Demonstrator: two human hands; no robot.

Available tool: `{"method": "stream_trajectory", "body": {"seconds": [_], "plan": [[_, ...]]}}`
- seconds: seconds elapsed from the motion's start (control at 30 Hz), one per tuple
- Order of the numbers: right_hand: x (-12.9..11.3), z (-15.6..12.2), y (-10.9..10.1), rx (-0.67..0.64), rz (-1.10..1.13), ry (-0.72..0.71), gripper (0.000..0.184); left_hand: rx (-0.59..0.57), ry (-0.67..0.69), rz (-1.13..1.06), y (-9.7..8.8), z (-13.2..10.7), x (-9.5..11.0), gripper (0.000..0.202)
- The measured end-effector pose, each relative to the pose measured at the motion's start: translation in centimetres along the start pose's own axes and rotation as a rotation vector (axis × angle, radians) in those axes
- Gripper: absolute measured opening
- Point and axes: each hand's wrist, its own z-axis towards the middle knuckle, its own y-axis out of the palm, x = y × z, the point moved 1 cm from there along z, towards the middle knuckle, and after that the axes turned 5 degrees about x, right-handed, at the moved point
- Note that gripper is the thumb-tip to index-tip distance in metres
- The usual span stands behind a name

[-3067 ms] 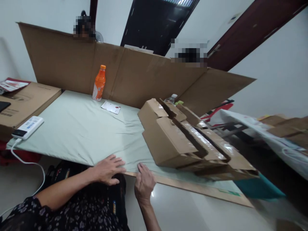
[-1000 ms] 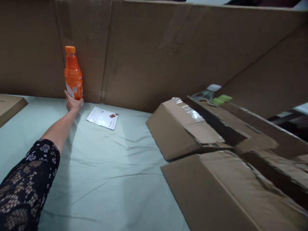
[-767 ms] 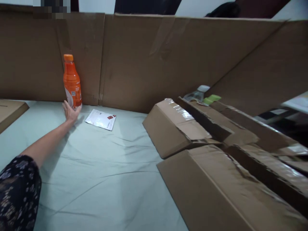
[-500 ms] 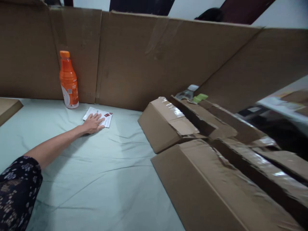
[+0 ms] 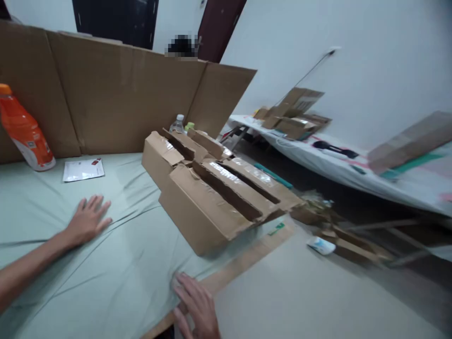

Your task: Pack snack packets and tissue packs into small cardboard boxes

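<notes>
The flat, white, rectangular foil-like packet with small dark red marks (image 5: 84,170) lies on the tabletop covered in pale green cloth (image 5: 130,263), straight beyond the left hand (image 5: 88,221) and near its fingertips but apart from them. The packet's long axis runs side to side, roughly across the line of the fingers, and the left hand is clearly the nearer of the two hands. The tall orange plastic bottle with an orange cap (image 5: 26,134) stands just left of the packet, at the foot of the upright brown cardboard screen (image 5: 123,94). The left hand is palm down on the cloth, fingers spread wide, with hold of nothing. The right hand (image 5: 197,308) is at the near edge of the tabletop, blurred, its fingers loosely extended and a gap below them; no object shows in its grasp. Nearest to it is the front one of the brown cardboard boxes with ragged tops (image 5: 197,216). Half a second earlier the left hand lay over the packet; now it is drawn back and the packet is uncovered. The view has turned rightward, and the right hand has come into it.
</notes>
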Motion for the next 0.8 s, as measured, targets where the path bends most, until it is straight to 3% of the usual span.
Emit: {"method": "stream_trajectory", "body": {"seconds": [0.13,0.2,0.27,0.37,0.43,0.53,0.7,0.8], "plan": [[1.1,6.9,-5.0,0.168,-0.061,0.067,0.037,-0.153,0.265,-0.070,0.7,-9.5,6.5,0.075],[2.5,10.9,-6.3,0.186,-0.142,0.043,0.047,-0.239,0.456,-0.207,0.5,-13.4,9.6,0.084],[4.4,14.5,-5.9,0.161,-0.256,0.042,0.058,-0.310,0.586,-0.335,0.0,-16.3,12.0,0.088],[7.3,18.8,-3.7,0.012,-0.397,0.135,0.065,-0.377,0.626,-0.440,-0.6,-19.0,13.7,0.086],[8.3,20.8,-2.6,-0.125,-0.428,0.241,0.055,-0.340,0.588,-0.481,-0.5,-20.1,13.5,0.083],[7.3,22.3,-2.5,-0.250,-0.258,0.283,0.036,-0.131,0.461,-0.514,-0.4,-21.1,11.8,0.081],[-0.3,21.2,-4.8,-0.317,0.119,-0.119,0.023,0.270,0.103,-0.536,-3.2,-20.7,6.9,0.089],[-5.6,19.8,-6.6,-0.412,0.266,-0.331,0.024,0.372,-0.052,-0.627,-4.9,-20.8,4.8,0.105]]}}
